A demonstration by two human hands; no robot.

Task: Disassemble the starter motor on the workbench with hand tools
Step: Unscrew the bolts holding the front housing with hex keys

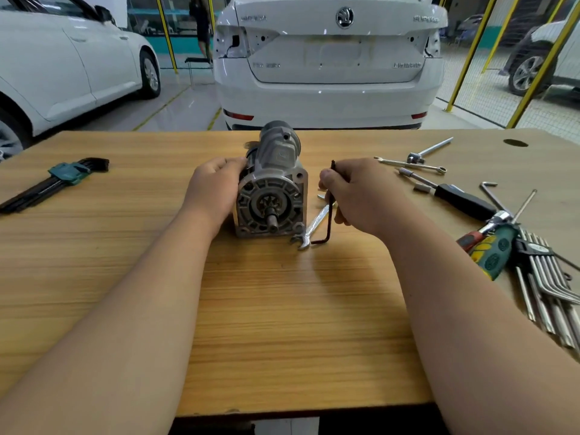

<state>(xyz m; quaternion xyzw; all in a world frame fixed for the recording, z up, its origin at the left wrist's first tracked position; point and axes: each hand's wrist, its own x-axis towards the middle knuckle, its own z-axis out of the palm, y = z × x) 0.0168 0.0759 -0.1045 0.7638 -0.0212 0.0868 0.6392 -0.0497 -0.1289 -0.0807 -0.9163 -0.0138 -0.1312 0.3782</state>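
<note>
The grey starter motor (272, 186) lies on the wooden workbench (282, 309), its pinion end facing me. My left hand (213, 186) grips the motor's left side, fingers curled behind the housing. To the right of the motor, my right hand (357, 193) pinches a black L-shaped hex key (329, 221), long arm upright, short arm pointing left just above the bench. A silver open-end wrench (310, 227) lies on the bench between the motor and that hand.
A black hex key set in a green holder (62, 177) lies at the far left. Wrenches, a socket driver with a black handle (452, 196), a green-handled tool (492, 249) and several silver hex keys (549, 284) crowd the right side. A white car stands beyond the bench.
</note>
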